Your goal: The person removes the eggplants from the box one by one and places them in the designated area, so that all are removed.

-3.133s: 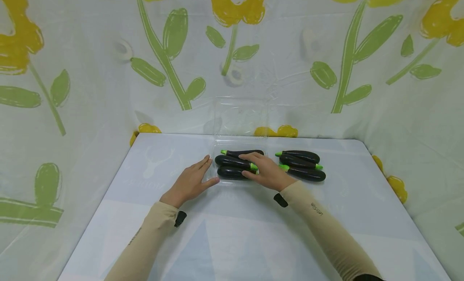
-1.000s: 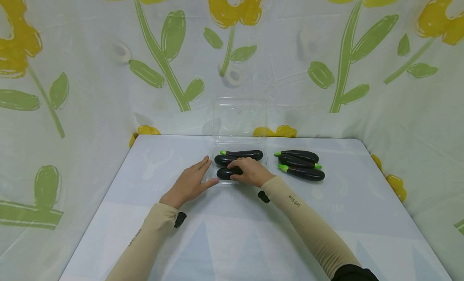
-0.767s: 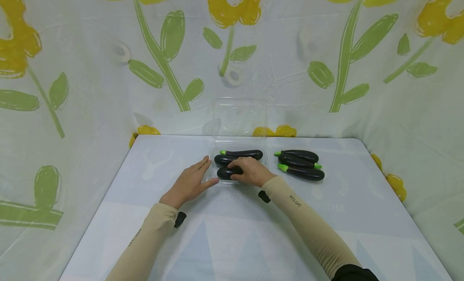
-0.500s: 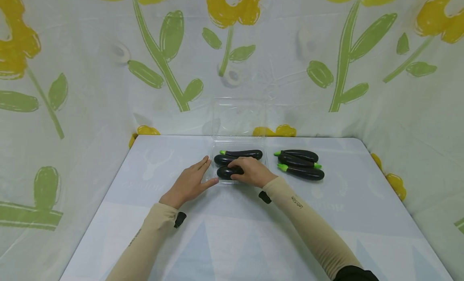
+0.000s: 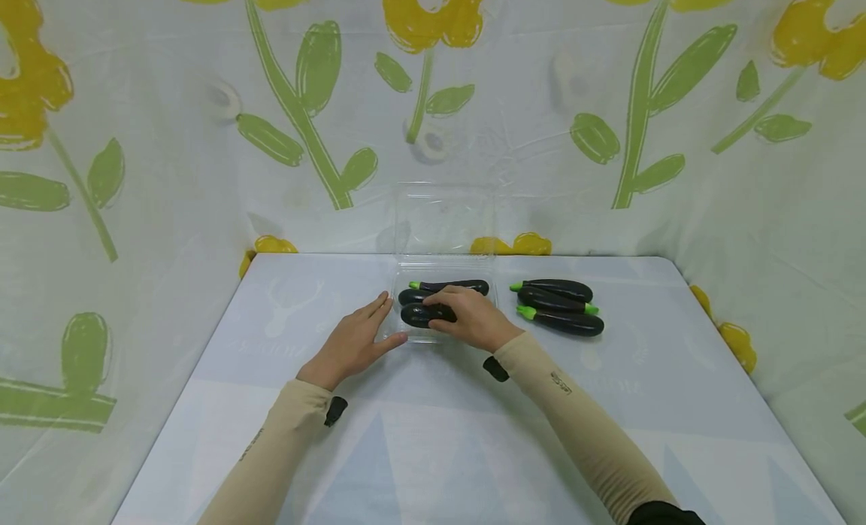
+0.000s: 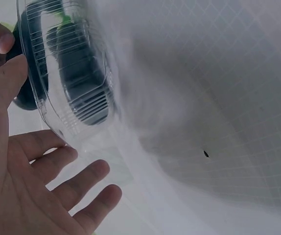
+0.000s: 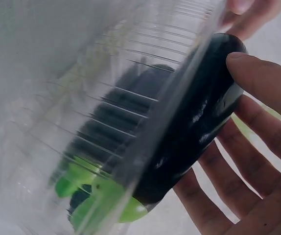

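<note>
A clear plastic clamshell box (image 5: 497,284) stands near the back of the table, its lid (image 5: 443,216) raised behind it. My right hand (image 5: 473,318) grips the nearest dark eggplant (image 5: 419,316), thumb on one side and fingers on the other. In the right wrist view this eggplant (image 7: 194,117) rides slightly above the box rim, its green cap at lower left. Behind it in the box lie an eggplant (image 5: 410,295), partly covered by my hand, and another eggplant (image 5: 467,286) farther back. My left hand (image 5: 352,341) rests with fingers extended against the box's left side.
Three more eggplants lie close together right of the box: one at the back (image 5: 561,288), one in the middle (image 5: 551,300) and one in front (image 5: 571,324). A flower-printed curtain (image 5: 528,119) surrounds the white table (image 5: 406,450) at the back and sides.
My right hand reached left onto the nearest eggplant, gripped it, and has just raised it a little, toward the middle eggplant. My left hand stays at the box's side.
</note>
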`<action>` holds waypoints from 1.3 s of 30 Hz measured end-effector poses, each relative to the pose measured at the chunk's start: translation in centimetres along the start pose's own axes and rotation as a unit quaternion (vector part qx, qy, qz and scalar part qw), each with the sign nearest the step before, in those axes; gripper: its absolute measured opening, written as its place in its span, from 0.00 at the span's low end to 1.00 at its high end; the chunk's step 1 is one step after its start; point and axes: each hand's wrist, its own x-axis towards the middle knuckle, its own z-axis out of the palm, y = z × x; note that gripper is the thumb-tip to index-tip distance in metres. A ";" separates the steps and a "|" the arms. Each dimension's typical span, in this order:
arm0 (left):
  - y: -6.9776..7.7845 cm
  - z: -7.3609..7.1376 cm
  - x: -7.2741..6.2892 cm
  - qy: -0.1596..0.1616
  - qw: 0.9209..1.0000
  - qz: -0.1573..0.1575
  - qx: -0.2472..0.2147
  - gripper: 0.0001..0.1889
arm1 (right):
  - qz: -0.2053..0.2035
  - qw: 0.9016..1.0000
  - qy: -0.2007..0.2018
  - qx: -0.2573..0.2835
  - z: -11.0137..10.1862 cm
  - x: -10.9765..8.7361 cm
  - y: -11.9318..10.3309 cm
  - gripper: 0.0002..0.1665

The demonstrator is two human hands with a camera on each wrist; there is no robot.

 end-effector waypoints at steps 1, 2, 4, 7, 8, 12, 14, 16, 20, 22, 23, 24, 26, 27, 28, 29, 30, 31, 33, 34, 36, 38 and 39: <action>0.0 0.0 0.0 0.001 1.000 0.000 0.000 0.45 | 0.000 1.000 0.003 0.000 -0.1 0.0 -0.1 0.24; 0.0 0.0 0.0 0.001 1.000 0.000 0.001 0.45 | 0.000 1.000 0.005 0.000 -0.2 -0.1 -0.1 0.24; 0.0 0.0 0.0 0.003 1.000 0.002 0.001 0.45 | -0.001 1.000 0.011 -0.002 -0.4 -0.1 -0.3 0.24; 0.0 -0.1 0.0 0.004 1.000 0.003 0.002 0.45 | -0.003 1.000 0.022 -0.003 -0.8 -0.4 -0.4 0.24; 0.0 -0.1 0.0 0.004 1.000 0.003 0.002 0.46 | -0.003 1.000 0.027 -0.003 -0.9 -0.5 -0.5 0.24; 0.1 -0.1 0.0 0.001 1.000 0.001 -0.001 0.46 | -0.009 0.999 0.052 -0.001 -1.4 -0.9 -0.6 0.24; 0.1 -0.1 0.0 -0.001 1.000 0.000 -0.002 0.46 | -0.013 0.998 0.063 0.000 -1.7 -1.0 -0.5 0.25; 0.1 -0.1 0.0 -0.001 1.000 0.000 -0.002 0.46 | -0.018 0.997 0.071 0.002 -1.9 -1.2 -0.5 0.25; 0.0 0.0 0.0 0.000 1.000 0.002 0.000 0.46 | -0.031 0.996 0.085 0.010 -2.4 -1.5 -0.4 0.24; 0.0 0.0 0.0 0.001 1.000 0.003 0.000 0.46 | -0.037 0.995 0.092 0.015 -2.6 -1.8 -0.3 0.24; 0.0 0.0 0.0 0.001 1.000 0.004 0.000 0.46 | -0.039 0.995 0.094 0.016 -2.6 -1.9 -0.3 0.24; 0.0 0.0 -0.1 0.001 1.000 0.004 0.000 0.46 | -0.041 0.994 0.097 0.019 -2.7 -2.0 -0.2 0.24; 0.1 0.0 0.0 0.001 1.000 0.003 -0.001 0.46 | -0.042 0.994 0.100 0.021 -2.7 -2.2 -0.2 0.24; 0.1 0.0 0.0 0.001 1.000 0.003 -0.002 0.46 | -0.043 0.994 0.103 0.022 -2.7 -2.4 -0.2 0.24; 0.1 0.0 0.0 0.001 1.000 0.002 -0.003 0.46 | -0.044 0.993 0.107 0.022 -2.8 -2.5 -0.2 0.24; 0.1 -0.1 0.0 0.000 1.000 0.002 -0.004 0.46 | -0.044 0.993 0.112 0.020 -2.8 -2.7 -0.1 0.24; 0.2 -0.1 0.0 0.000 1.000 0.001 -0.005 0.46 | -0.047 0.992 0.118 0.019 -2.9 -2.8 -0.1 0.24; 0.2 -0.1 0.0 -0.001 1.000 0.000 -0.005 0.46 | -0.049 0.991 0.125 0.016 -3.0 -3.0 -0.1 0.24; 0.2 -0.1 0.0 -0.001 1.000 -0.001 -0.006 0.46 | -0.055 0.989 0.138 0.009 -3.2 -3.4 0.0 0.24; 0.2 -0.1 0.0 -0.001 1.000 -0.001 -0.006 0.46 | -0.057 0.988 0.144 0.005 -3.3 -3.6 0.1 0.24; 0.2 -0.1 0.0 0.000 1.000 0.000 -0.004 0.46 | -0.060 0.986 0.154 0.000 -3.6 -4.0 0.4 0.25; 0.2 0.0 -0.1 0.001 1.000 0.002 -0.004 0.46 | -0.060 0.985 0.161 -0.003 -3.8 -4.4 0.7 0.25; 0.2 0.0 -0.1 0.001 1.000 0.002 -0.003 0.46 | -0.059 0.985 0.164 -0.004 -3.9 -4.5 0.8 0.25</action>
